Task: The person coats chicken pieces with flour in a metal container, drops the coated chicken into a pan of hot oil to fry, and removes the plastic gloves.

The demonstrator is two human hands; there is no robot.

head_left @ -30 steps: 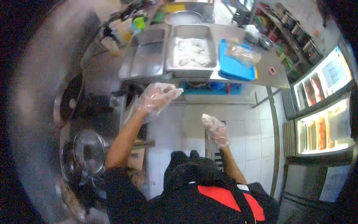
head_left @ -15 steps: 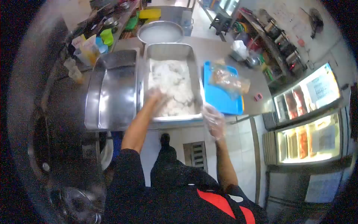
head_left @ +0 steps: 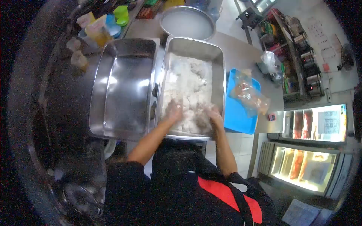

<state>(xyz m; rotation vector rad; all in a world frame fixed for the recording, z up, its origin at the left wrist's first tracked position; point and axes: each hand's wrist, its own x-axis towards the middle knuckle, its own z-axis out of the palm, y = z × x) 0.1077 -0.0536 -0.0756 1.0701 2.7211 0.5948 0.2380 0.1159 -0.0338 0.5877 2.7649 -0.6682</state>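
A left hand (head_left: 174, 110) and a right hand (head_left: 213, 114) work, well apart from each other, in the white powder (head_left: 188, 79) spread over the floor of a deep steel pan (head_left: 194, 47), both at the pan's near end. The left hand is on the pan's left half, the right close to its right wall. Motion blurs the fingers; whether either hand is closed on any powder cannot be told.

Just left of the pan lies a second steel pan (head_left: 128, 90), its bare floor catching the light. Right of the pan, a blue tray (head_left: 235, 118) bears a clear plastic bag (head_left: 249, 96) with brownish contents, and a small pink device (head_left: 271, 117) rests beyond it. Behind the pan's far end sits a wide round vessel (head_left: 162, 27). Well to the pan's right, a lit glass-front cabinet (head_left: 303, 167) glows.
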